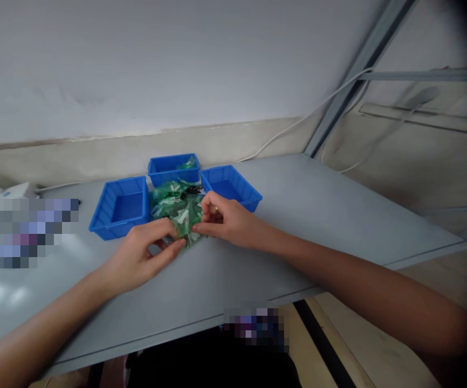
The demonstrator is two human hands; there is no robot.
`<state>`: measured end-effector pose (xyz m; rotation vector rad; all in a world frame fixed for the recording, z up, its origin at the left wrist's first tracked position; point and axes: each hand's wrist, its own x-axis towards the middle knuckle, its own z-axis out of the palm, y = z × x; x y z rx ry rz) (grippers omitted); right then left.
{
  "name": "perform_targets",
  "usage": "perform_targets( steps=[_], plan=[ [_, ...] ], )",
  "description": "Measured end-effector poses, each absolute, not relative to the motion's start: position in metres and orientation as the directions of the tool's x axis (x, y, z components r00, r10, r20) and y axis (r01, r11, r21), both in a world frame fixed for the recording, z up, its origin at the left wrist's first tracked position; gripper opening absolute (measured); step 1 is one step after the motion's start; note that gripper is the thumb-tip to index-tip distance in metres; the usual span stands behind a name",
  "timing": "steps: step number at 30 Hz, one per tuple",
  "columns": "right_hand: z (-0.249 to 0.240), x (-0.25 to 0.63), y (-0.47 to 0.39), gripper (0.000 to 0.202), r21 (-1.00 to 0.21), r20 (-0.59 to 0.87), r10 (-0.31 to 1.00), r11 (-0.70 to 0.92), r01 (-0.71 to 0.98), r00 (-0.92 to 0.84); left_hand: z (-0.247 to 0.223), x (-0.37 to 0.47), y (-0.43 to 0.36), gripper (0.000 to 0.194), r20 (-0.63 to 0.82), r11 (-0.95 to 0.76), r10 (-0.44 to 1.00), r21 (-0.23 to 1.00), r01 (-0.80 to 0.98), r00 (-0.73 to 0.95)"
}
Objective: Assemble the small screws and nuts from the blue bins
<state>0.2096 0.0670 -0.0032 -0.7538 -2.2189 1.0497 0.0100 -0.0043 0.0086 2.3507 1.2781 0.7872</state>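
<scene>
A green see-through plastic bag (185, 217) with small white pieces inside is between my hands, low over the table. My left hand (138, 254) pinches its lower left edge with thumb and fingers. On the other side, my right hand (230, 220) has thumb and curled fingers closed on the bag's right edge; a ring shows on one finger. Behind lies a pile of similar green bags (165, 194), some with white parts and some dark ones. What exactly the pieces are is too small to tell.
Three blue trays surround the pile: a left tray (106, 215), a back tray (169, 177) holding a green bag, and a right tray (253, 198). A white cable (282, 131) runs along the wall to a metal frame (338, 97). White devices (19, 191) sit far left on the grey table (306, 205).
</scene>
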Motion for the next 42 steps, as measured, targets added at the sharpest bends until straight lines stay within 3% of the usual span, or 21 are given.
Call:
perform_targets(
  steps=[5, 7, 12, 18, 23, 29, 33, 39, 42],
  plan=[
    [0.0014, 0.2090, 0.0604, 0.015, -0.784, 0.206, 0.538, 0.591, 0.191, -0.817, 0.0078, 0.0094, -0.0053, 0.011, 0.358, -0.632, 0.774, 0.486, 0.604, 0.522],
    [0.0036, 0.2094, 0.0584, 0.018, -0.796, 0.187, 0.501, 0.581, 0.168, -0.845, 0.0079, 0.0086, -0.0056, 0.010, 0.350, -0.644, 0.764, 0.462, 0.609, 0.543],
    [0.0046, 0.2105, 0.0602, 0.020, -0.742, 0.213, 0.526, 0.636, 0.214, -0.823, 0.0056, 0.0078, -0.0021, 0.010, 0.389, -0.641, 0.767, 0.422, 0.641, 0.511],
    [0.0064, 0.2109, 0.0627, 0.014, -0.706, 0.272, 0.520, 0.679, 0.200, -0.810, -0.0010, 0.0042, 0.0034, 0.017, 0.412, -0.497, 0.860, 0.543, 0.677, 0.301],
    [0.0045, 0.2120, 0.0649, 0.017, -0.740, 0.265, 0.532, 0.647, 0.185, -0.804, 0.0006, 0.0038, 0.0007, 0.021, 0.325, -0.517, 0.855, 0.465, 0.719, 0.405],
    [-0.0025, 0.2099, 0.0662, 0.023, -0.861, 0.203, 0.629, 0.479, 0.168, -0.750, 0.0006, 0.0050, -0.0027, 0.020, 0.307, -0.502, 0.865, 0.506, 0.701, 0.397],
    [-0.0030, 0.2081, 0.0623, 0.027, -0.878, 0.176, 0.685, 0.434, 0.201, -0.707, 0.0032, 0.0082, -0.0048, 0.016, 0.289, -0.544, 0.838, 0.510, 0.666, 0.463],
    [0.0001, 0.2084, 0.0585, 0.011, -0.825, 0.162, 0.518, 0.538, 0.173, -0.840, 0.0062, 0.0097, -0.0043, 0.009, 0.298, -0.602, 0.793, 0.519, 0.606, 0.532],
    [0.0027, 0.2097, 0.0587, 0.017, -0.833, 0.164, 0.488, 0.535, 0.145, -0.857, 0.0069, 0.0081, -0.0044, 0.008, 0.294, -0.618, 0.780, 0.504, 0.604, 0.553]
  ],
)
